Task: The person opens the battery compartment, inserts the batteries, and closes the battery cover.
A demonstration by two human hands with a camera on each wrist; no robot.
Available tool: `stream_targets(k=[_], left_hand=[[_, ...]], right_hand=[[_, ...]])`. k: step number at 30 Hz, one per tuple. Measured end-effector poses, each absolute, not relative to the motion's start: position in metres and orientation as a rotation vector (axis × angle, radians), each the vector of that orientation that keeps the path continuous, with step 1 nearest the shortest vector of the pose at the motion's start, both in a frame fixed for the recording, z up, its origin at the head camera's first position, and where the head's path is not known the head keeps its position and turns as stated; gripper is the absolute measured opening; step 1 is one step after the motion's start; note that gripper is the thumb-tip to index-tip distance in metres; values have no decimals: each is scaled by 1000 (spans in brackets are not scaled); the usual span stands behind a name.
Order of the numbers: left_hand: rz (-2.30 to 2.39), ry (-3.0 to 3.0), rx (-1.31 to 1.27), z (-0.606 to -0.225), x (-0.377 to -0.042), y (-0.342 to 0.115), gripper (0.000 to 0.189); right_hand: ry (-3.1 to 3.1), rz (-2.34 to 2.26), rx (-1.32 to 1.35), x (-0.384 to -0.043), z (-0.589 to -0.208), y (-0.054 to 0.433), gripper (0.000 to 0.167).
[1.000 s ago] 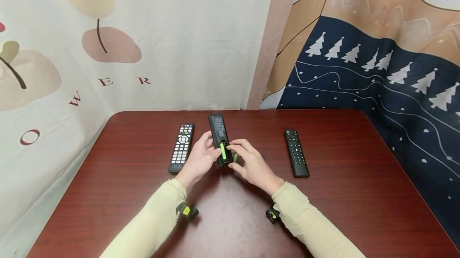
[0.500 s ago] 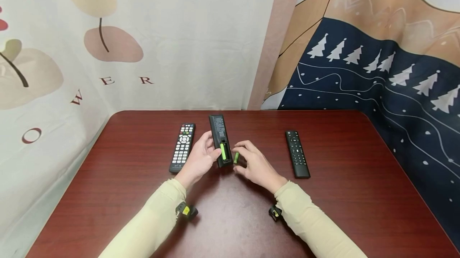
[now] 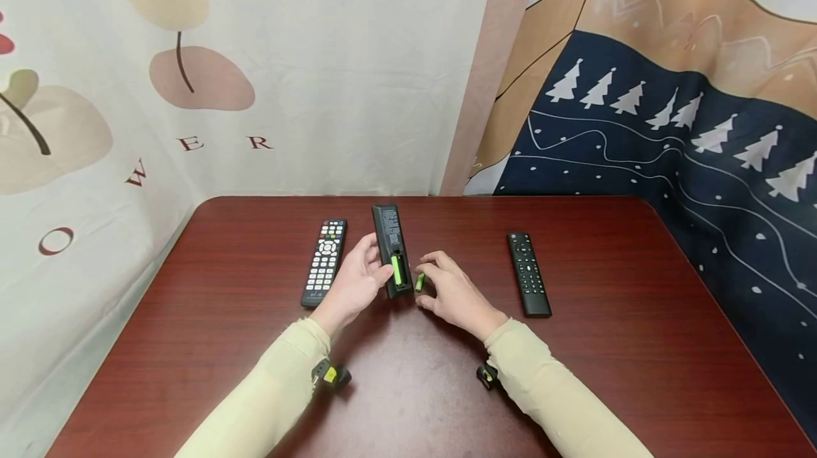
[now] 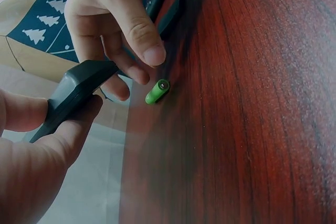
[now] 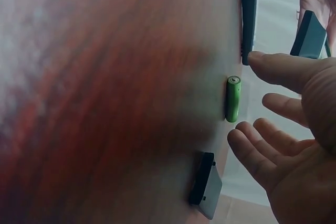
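Observation:
My left hand (image 3: 354,279) grips a black remote control (image 3: 386,227) back side up, tilted above the table. A green battery (image 3: 397,270) sits in the left slot of its uncovered compartment, and the right slot looks dark. Just right of the remote, my right hand (image 3: 456,296) hovers with fingers apart and nothing between them. Below those fingers a second green battery (image 4: 156,92) lies on the table, untouched; the right wrist view shows this loose battery (image 5: 233,99) too. A small black battery cover (image 5: 206,184) rests on the table, mostly hidden behind my right hand in the head view.
On the brown table (image 3: 408,401), a remote with white buttons (image 3: 324,261) lies left of my left hand. Another black remote (image 3: 528,275) lies to the right. Printed curtains (image 3: 351,75) hang behind the table's far edge.
My right hand has drawn away from the remote's compartment to the right, down near the loose battery. Over the last half second it has barely moved. My left hand keeps holding the remote in place.

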State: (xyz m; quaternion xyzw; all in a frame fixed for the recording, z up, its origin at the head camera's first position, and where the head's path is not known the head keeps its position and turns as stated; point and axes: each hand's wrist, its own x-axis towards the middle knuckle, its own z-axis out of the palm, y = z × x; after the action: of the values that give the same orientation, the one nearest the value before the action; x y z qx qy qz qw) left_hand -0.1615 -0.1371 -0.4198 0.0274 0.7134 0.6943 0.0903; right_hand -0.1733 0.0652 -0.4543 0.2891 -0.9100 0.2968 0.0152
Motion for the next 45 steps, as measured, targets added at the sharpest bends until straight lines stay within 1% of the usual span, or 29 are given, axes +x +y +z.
stream_targets(k=[11, 33, 45], left_hand=[[2056, 2130, 96, -420, -161, -137, 59], [2060, 2122, 94, -420, -162, -136, 57], [2045, 2128, 90, -420, -162, -137, 58]], right_hand=[[-2875, 839, 885, -177, -455, 61, 38], [-2905, 718, 919, -178, -454, 59, 16], [-2818, 787, 898, -177, -450, 66, 17]])
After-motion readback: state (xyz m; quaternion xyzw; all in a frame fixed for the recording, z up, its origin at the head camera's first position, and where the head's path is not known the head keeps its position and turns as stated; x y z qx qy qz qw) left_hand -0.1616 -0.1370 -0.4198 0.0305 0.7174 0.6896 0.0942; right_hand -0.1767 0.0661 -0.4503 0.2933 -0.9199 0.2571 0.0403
